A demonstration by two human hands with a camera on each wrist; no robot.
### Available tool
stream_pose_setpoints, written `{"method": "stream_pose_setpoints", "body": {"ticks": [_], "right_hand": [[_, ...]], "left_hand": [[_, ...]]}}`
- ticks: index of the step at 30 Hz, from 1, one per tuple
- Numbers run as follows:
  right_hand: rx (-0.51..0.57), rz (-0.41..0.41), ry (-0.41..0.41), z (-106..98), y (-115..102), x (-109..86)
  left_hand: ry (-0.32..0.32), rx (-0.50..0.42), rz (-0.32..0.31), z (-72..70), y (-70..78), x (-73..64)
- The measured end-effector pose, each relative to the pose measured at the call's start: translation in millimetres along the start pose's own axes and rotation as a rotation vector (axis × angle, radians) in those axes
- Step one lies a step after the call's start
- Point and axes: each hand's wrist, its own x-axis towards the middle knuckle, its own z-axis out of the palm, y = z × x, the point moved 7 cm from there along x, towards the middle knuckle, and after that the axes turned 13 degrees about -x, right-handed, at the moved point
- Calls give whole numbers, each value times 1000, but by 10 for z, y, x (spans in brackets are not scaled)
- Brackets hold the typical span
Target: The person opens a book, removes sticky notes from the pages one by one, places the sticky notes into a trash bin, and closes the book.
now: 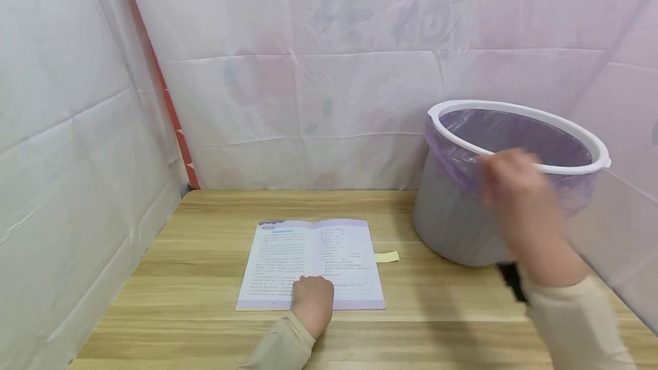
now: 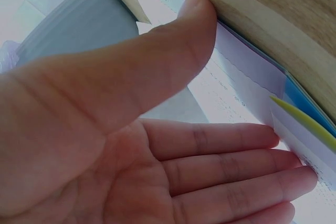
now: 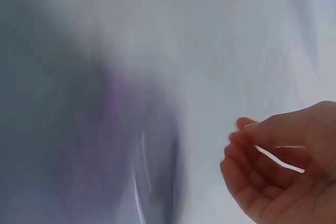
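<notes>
An open book (image 1: 344, 290) with printed pages lies flat on the wooden table. My left hand (image 1: 313, 298) rests on its lower middle, over the fold. In the left wrist view the left hand's fingers (image 2: 226, 171) are straight against the pages, with the thumb out toward the lower edge. A pale yellow paper strip (image 1: 387, 257) sticks out from the right page. My right hand (image 1: 521, 193), blurred, is raised in front of the bin's near rim. Its thumb and curled fingers (image 3: 241, 177) come together in the right wrist view, with nothing visible between them.
A grey bin (image 1: 452, 221) with a white rim ring (image 1: 519, 108) and a purple bag liner (image 1: 452, 159) stands at the right rear of the table (image 1: 205, 278). Pale sheets (image 1: 308, 96) hang behind and on both sides. A black band sits by the right wrist.
</notes>
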Motion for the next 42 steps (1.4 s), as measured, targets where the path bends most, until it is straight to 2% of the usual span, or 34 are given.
{"method": "stream_pose_setpoints", "body": {"ticks": [1, 2, 3, 5, 8, 9, 11, 13, 20, 24, 27, 29, 36, 38, 41, 42], "right_hand": [[56, -46, -20, 124, -142, -93], [124, -72, -79, 288, -275, -202], [203, -62, -188, 492, -382, -324], [333, 17, -445, 926, -523, -607], [438, 211, -813, 1456, -595, -1044], [461, 254, -895, 1571, -599, -1154], [486, 292, -968, 1711, -615, -1293], [497, 320, -994, 1776, -631, -1360], [578, 435, -976, 1846, -681, -1440], [683, 560, -972, 1873, -652, -1483], [778, 671, -943, 1874, -612, -1489], [823, 716, -922, 1862, -595, -1476], [880, 737, -940, 1749, -610, -1416], [913, 726, -951, 1707, -630, -1398], [945, 722, -959, 1638, -661, -1370], [951, 715, -957, 1615, -672, -1357]], "left_hand": [[1, 2, -1, -3, -1, 3], [1, 3, -4, -4, -3, 9], [4, 3, -6, -6, -6, 13], [6, 4, -10, -4, -9, 20], [5, 2, -10, 7, -6, 16], [5, 4, -8, 9, -2, 14], [4, 0, -5, 19, 2, 12], [9, 3, -2, 17, 4, 12], [8, 3, -3, 0, 5, 27], [9, -6, -3, 14, 2, 25], [20, -2, 8, 21, 4, 25], [28, 3, 16, 18, 2, 20], [3, 13, 22, 11, -28, 0], [27, 25, 36, -44, 11, -43], [142, 41, 110, -200, 173, -178], [190, 49, 160, -253, 256, -240]]}}
